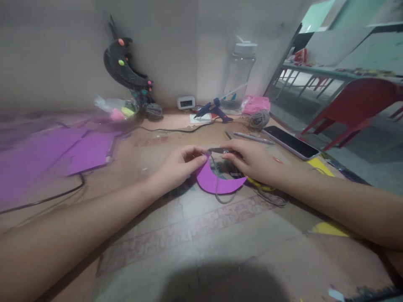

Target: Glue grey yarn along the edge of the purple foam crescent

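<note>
My left hand (192, 159) pinches the upper tip of a purple paper crescent (209, 180). A grey yarn strand (216, 176) runs down from that tip across the crescent and loops below it. My right hand (241, 155) is closed around a tool with a dark nose, which looks like pliers (217, 150). The tool's nose reaches the crescent's tip beside my left fingertips. Under my right hand shows a yellow handle-like piece (262, 184); whether it belongs to the tool I cannot tell. Loose grey yarn ends (273, 199) lie near it.
Behind stand a blue glue gun (214, 110), a small clock (186, 102), a clear bottle (241, 69) and a yarn ball (258, 120). A phone (291, 142) and pen (253, 138) lie right. Purple sheets (91, 151) and a black cable (47, 200) are left. A dark crescent (121, 65) hangs on the wall.
</note>
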`<state>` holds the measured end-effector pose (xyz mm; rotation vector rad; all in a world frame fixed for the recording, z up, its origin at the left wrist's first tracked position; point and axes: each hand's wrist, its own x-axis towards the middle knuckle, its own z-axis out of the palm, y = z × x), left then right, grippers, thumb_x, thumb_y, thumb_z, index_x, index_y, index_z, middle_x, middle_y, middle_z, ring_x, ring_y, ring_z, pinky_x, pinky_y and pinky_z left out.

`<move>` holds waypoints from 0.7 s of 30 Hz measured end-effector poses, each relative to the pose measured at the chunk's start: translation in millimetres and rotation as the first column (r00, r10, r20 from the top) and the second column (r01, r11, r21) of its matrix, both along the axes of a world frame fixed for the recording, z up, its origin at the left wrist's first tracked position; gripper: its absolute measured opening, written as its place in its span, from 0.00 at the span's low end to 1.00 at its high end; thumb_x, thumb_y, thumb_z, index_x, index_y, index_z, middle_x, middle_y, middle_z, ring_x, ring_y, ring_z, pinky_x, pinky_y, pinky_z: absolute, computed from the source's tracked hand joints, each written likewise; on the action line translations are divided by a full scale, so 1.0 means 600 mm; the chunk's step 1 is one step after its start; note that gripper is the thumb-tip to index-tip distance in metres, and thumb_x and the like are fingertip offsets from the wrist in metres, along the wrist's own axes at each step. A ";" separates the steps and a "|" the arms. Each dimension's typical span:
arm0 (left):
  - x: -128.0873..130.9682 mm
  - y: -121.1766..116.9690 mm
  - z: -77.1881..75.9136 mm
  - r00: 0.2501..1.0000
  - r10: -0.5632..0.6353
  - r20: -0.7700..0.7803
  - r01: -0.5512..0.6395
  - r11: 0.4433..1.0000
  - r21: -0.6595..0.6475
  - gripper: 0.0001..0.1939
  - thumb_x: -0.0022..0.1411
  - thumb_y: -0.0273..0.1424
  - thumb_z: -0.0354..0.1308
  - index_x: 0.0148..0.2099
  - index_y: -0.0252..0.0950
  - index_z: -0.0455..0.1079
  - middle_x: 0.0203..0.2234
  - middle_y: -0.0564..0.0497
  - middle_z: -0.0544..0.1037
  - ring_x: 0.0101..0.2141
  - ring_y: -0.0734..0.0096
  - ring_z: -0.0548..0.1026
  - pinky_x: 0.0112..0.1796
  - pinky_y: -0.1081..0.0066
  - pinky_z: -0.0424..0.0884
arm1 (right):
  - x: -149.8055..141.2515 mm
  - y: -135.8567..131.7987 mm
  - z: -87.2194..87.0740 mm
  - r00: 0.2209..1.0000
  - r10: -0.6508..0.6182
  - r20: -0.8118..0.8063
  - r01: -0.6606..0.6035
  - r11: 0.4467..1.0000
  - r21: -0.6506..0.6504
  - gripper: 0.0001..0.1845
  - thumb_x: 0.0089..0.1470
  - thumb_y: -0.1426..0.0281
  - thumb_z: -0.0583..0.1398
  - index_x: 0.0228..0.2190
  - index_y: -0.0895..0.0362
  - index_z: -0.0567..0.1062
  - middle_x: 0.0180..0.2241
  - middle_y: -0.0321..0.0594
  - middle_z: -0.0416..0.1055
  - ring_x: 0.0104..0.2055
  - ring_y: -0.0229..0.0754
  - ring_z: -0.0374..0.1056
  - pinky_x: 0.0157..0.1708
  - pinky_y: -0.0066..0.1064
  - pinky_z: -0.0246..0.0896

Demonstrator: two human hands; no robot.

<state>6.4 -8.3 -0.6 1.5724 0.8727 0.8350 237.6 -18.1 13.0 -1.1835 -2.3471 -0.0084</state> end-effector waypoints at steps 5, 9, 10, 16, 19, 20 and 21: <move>0.001 0.001 0.001 1.000 0.017 0.020 -0.017 1.000 0.001 0.12 0.59 0.35 0.61 0.44 0.36 0.74 0.31 0.52 0.77 0.24 0.78 0.69 0.25 0.76 0.65 | 0.000 0.000 0.000 0.999 -0.010 -0.044 0.011 1.000 0.003 0.16 0.62 0.63 0.54 0.43 0.59 0.76 0.34 0.45 0.76 0.33 0.44 0.70 0.32 0.32 0.59; 0.001 0.004 -0.001 0.999 0.008 0.034 -0.008 1.000 0.006 0.12 0.60 0.35 0.61 0.45 0.37 0.74 0.33 0.52 0.78 0.25 0.78 0.70 0.26 0.76 0.65 | 0.002 0.001 -0.004 0.993 -0.015 -0.120 0.018 1.000 0.023 0.17 0.61 0.63 0.56 0.47 0.59 0.74 0.35 0.44 0.76 0.35 0.44 0.70 0.34 0.32 0.61; 0.001 0.004 -0.001 0.999 0.002 0.035 -0.002 1.000 0.007 0.12 0.60 0.36 0.61 0.45 0.37 0.74 0.33 0.51 0.78 0.25 0.78 0.70 0.26 0.76 0.65 | 0.002 0.001 -0.005 0.991 -0.018 -0.132 0.021 1.000 0.021 0.17 0.61 0.63 0.56 0.47 0.59 0.74 0.35 0.44 0.76 0.35 0.44 0.71 0.34 0.33 0.61; 0.000 0.002 0.001 1.000 -0.003 0.025 0.003 1.000 0.010 0.11 0.59 0.36 0.61 0.43 0.36 0.73 0.32 0.52 0.78 0.26 0.78 0.70 0.27 0.75 0.66 | 0.003 0.002 -0.008 0.989 -0.027 -0.146 0.027 1.000 -0.001 0.18 0.61 0.62 0.57 0.47 0.59 0.73 0.34 0.44 0.75 0.33 0.43 0.69 0.33 0.33 0.61; 0.001 -0.002 0.006 1.000 0.001 0.017 -0.001 1.000 -0.007 0.11 0.59 0.36 0.61 0.42 0.36 0.73 0.31 0.53 0.77 0.25 0.78 0.70 0.27 0.75 0.66 | 0.002 0.001 -0.006 0.990 -0.033 -0.134 0.030 0.999 -0.021 0.17 0.61 0.62 0.57 0.47 0.59 0.74 0.33 0.42 0.74 0.32 0.42 0.68 0.32 0.32 0.60; 0.002 -0.003 0.008 1.000 0.003 0.014 -0.003 1.000 -0.012 0.11 0.59 0.36 0.61 0.42 0.36 0.73 0.31 0.53 0.77 0.25 0.78 0.70 0.27 0.75 0.66 | 0.002 0.001 -0.005 0.991 -0.032 -0.133 0.029 0.999 -0.024 0.18 0.61 0.62 0.57 0.47 0.59 0.74 0.32 0.42 0.74 0.32 0.42 0.68 0.32 0.32 0.60; 0.002 -0.003 0.008 1.000 0.007 0.013 -0.006 1.000 -0.014 0.11 0.59 0.36 0.61 0.42 0.36 0.73 0.30 0.53 0.77 0.25 0.78 0.70 0.27 0.74 0.66 | 0.002 0.000 -0.005 0.991 -0.030 -0.133 0.027 0.999 -0.025 0.18 0.60 0.62 0.57 0.47 0.59 0.74 0.32 0.42 0.74 0.31 0.41 0.68 0.32 0.32 0.59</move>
